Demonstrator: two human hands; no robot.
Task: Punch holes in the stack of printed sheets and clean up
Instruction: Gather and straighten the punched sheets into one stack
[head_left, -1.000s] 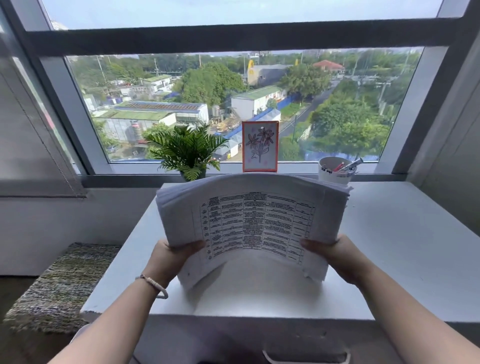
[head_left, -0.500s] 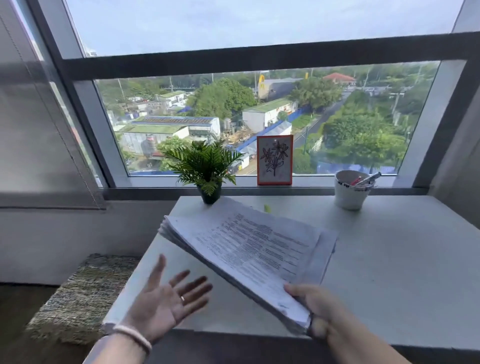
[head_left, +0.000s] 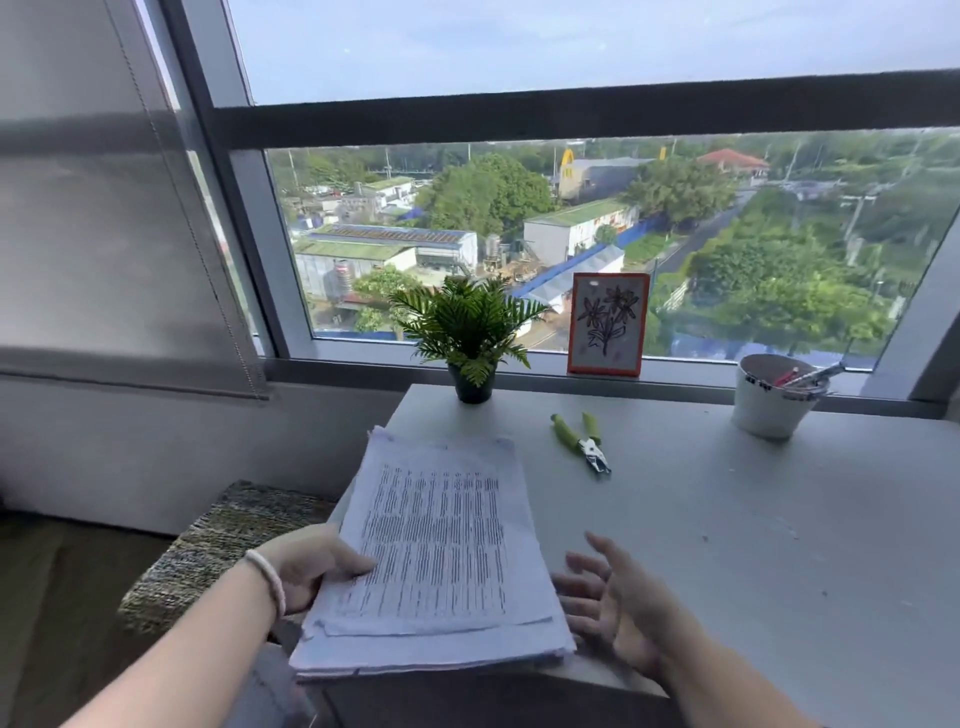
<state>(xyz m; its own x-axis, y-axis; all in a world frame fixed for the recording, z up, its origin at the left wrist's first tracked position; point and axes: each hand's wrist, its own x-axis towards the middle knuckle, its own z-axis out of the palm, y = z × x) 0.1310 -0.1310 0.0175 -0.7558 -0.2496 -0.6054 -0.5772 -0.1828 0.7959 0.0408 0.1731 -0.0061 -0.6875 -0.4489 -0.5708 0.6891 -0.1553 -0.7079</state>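
A thick stack of printed sheets (head_left: 436, 551) lies lengthwise at the near left corner of the white table (head_left: 753, 519), its near end past the table's front edge. My left hand (head_left: 306, 564) grips the stack's left edge, thumb on top. My right hand (head_left: 618, 597) is beside the stack's right edge, palm up, fingers spread, holding nothing. A green-handled hole punch (head_left: 581, 440) lies on the table beyond the stack, apart from both hands.
A small potted fern (head_left: 467, 332) and an orange-framed flower picture (head_left: 608, 323) stand at the window. A white cup of pens (head_left: 771, 400) sits at the back right. A woven stool (head_left: 223, 540) is left of the table.
The stack went from held up in both hands, to my right hand alone, to lying lengthwise at the table's left. My left hand now grips it and my right hand has let go.
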